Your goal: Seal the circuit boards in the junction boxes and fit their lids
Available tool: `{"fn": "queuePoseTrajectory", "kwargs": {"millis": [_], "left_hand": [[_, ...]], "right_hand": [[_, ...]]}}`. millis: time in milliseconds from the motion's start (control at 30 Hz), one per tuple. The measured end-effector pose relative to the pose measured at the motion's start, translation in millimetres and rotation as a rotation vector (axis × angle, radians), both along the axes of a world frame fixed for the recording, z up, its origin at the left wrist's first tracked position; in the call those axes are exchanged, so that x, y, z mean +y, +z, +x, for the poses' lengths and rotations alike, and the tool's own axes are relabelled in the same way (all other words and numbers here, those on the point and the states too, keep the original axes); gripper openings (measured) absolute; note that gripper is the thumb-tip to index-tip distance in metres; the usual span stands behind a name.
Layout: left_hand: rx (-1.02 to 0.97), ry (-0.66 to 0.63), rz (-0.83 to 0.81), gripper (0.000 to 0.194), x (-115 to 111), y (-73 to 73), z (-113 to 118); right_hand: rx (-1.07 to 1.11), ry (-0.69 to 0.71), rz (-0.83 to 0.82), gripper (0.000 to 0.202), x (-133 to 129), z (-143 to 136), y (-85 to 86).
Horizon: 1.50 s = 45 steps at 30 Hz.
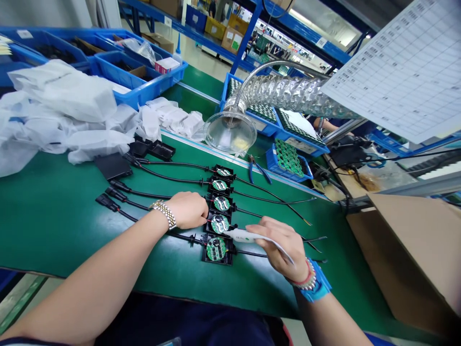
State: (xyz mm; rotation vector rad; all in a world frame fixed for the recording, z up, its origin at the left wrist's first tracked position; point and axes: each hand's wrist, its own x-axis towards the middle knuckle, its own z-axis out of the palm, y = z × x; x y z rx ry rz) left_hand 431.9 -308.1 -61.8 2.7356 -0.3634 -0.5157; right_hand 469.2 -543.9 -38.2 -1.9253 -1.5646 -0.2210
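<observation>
Gripping a white plastic tube (243, 235) in right hand (283, 245), seemingly to aim at a round green circuit board (220, 224) below frame centre, and perhaps steadying its black plastic case (208, 228) with curled left hand (187, 210) of unclear grip.

Four round green circuit boards (222, 203) bear white streaks; square plastic housings (228, 260) are black, the flat soft tube (239, 235) white with a green dot, the linked metal wristband (166, 214) striped silver and gold

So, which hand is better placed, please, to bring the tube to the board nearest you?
Probably the right hand: it holds the tube close to that board, while the left hand has none.
</observation>
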Motion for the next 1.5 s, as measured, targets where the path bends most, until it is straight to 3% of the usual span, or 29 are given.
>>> {"fn": "queuePoseTrajectory", "kwargs": {"millis": [267, 767, 1167, 1500], "left_hand": [[0.029, -0.030, 0.034, 0.028, 1.9, -1.0, 0.1], [0.076, -0.041, 0.081, 0.041, 0.1, -2.8, 1.3], [0.072, -0.048, 0.064, 0.042, 1.8, -6.0, 1.5], [0.066, -0.054, 0.049, 0.039, 2.6, -4.9, 0.9]], "right_hand": [[0.084, -0.024, 0.065, 0.026, -12.7, -19.5, -5.5], [0.066, 0.016, 0.048, 0.023, -14.2, -25.1, -17.1], [0.041, 0.064, 0.018, 0.027, -16.6, -31.9, -11.7], [0.016, 0.016, 0.062, 0.026, -12.7, -30.2, -9.0]]}}
